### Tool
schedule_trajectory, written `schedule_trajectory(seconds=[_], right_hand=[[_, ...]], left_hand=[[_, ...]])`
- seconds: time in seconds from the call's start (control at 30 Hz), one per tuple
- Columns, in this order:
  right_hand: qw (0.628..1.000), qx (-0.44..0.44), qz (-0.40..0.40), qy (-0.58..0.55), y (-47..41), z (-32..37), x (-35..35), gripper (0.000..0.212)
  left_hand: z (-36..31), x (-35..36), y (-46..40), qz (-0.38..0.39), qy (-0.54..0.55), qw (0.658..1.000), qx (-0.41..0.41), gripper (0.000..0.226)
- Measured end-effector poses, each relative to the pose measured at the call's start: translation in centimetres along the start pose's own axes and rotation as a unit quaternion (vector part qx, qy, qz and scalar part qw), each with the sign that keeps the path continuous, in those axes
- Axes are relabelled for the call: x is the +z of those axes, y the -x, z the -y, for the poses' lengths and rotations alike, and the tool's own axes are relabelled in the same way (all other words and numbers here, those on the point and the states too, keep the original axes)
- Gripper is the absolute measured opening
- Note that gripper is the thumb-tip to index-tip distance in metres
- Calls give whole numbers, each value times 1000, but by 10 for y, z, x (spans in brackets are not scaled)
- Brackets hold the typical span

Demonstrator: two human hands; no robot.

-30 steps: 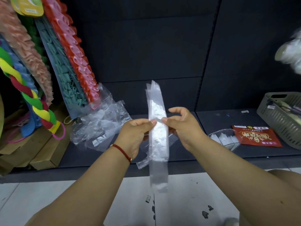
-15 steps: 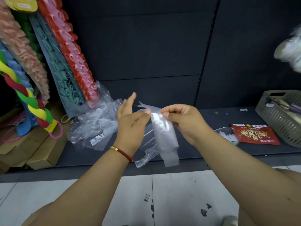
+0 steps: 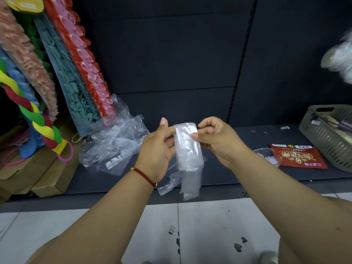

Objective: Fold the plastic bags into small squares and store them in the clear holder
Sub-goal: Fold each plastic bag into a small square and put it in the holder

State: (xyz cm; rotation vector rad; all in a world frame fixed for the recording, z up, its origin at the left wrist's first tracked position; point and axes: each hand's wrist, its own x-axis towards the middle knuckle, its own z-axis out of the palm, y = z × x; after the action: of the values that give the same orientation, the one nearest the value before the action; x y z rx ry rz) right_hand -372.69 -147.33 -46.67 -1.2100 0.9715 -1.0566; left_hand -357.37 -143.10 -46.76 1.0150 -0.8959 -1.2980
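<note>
Head view. Plastic bag (image 3: pixel 188 149), folded into a long clear strip, hangs upright at the centre of the frame, above the front edge of a dark shelf (image 3: pixel 219 168). Left hand (image 3: pixel 158 149), at 9 o'clock of the strip, has its grip clamped on the strip's upper part; one finger sticks up straight. A red cord bracelet (image 3: pixel 144 176) circles that wrist. Right hand (image 3: pixel 217 140), at 3 o'clock of the strip, has its grip pinched on the strip's top edge, thumb on the near face. The strip's lower end hangs free, with a loose tail at 7 o'clock.

A heap of clear bags (image 3: pixel 112 147) lies on the shelf at 9 o'clock of the hands. At 3 o'clock, the clear holder (image 3: pixel 266 155) sits on the shelf, with white folded pieces inside. A red packet (image 3: pixel 297 157) lies touching the holder's right side. A grey basket (image 3: pixel 327 136) stands farther right. Coloured foam strips (image 3: pixel 76 73) lean at 10 o'clock.
</note>
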Motion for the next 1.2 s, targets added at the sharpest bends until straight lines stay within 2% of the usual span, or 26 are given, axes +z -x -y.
schedule_trajectory(seconds=[0.13,0.3,0.43,0.5,0.6,0.67,0.73,0.83,0.9,1.0,1.1,1.2], right_hand=[[999,-23,-19,41,-2,-3,0,27],[994,-58,-35,81,-3,-5,3,29],[995,-38,-31,82,-4,-6,3,36],[997,9,5,80,-3,-5,1,42],[996,52,69,28,0,-6,0,34],[998,39,56,8,0,-7,0,26],[999,21,35,2,-3,-6,-1,22],[1000,-2,6,-10,-6,-5,-4,21],[1000,-6,-10,-14,-6,-4,-5,20],[999,17,-31,26,-5,-2,-4,12],[985,124,-18,122,0,5,-8,44],[964,247,79,51,7,8,-4,73]], left_hand=[[4,2,2,-4,1,1000,24,23],[7,1,2,4,-25,998,53,32],[7,2,2,4,-28,998,64,38],[6,2,1,11,-22,998,62,37],[3,2,1,4,-23,998,55,35],[3,2,0,-30,-29,998,54,32],[6,1,-3,-48,-32,998,19,30],[14,-2,-2,-13,-148,988,-48,19],[17,-4,1,-8,-215,976,-37,11],[15,-5,0,-53,-209,976,-16,19],[13,-11,-5,-112,-180,977,6,17],[11,-11,-6,-127,-161,978,22,13]])
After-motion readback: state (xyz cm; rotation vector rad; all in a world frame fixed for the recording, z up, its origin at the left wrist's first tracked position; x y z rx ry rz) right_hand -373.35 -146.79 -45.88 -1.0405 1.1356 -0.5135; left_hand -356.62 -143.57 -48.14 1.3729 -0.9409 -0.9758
